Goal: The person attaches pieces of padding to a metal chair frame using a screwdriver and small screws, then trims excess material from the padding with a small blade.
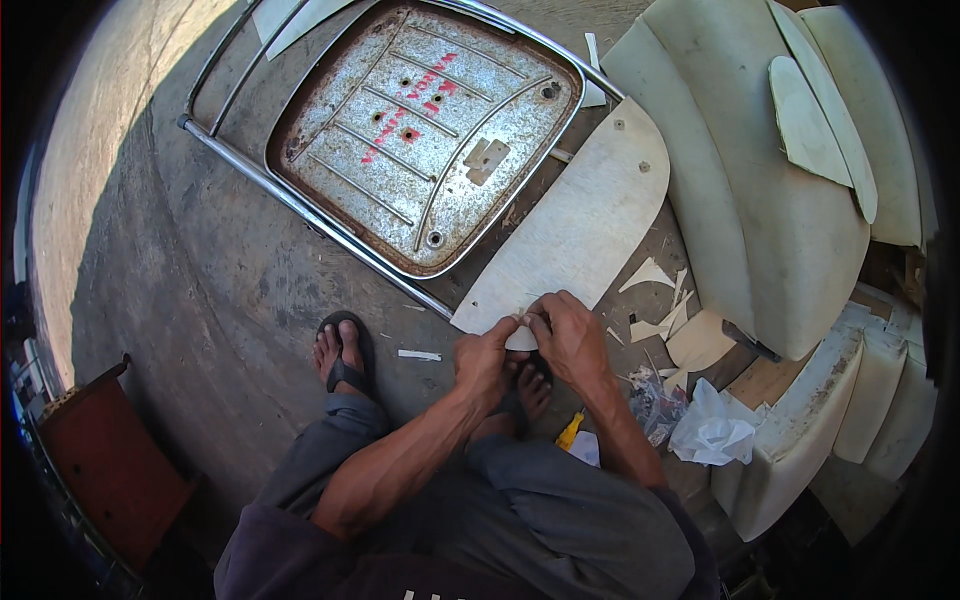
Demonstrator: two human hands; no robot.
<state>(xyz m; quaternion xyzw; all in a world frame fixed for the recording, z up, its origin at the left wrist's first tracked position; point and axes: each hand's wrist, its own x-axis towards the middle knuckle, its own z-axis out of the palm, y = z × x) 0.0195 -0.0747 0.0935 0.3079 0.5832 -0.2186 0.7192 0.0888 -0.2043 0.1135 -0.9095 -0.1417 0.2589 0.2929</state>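
Pinching a pale piece point(520, 341) in both hands point(480, 358) point(570, 335), had cut scraps point(648, 273) to their right but apparently left the metal seat point(425, 140) ahead uncovered.

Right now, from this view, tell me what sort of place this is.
Probably an informal chair-repair or upholstery workspace: a chrome-framed rusty metal panel lies on the floor, with cream padded pieces and cut scraps to the right.

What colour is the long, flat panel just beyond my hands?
The long, flat panel is pale off-white to beige; the head view shows it best.
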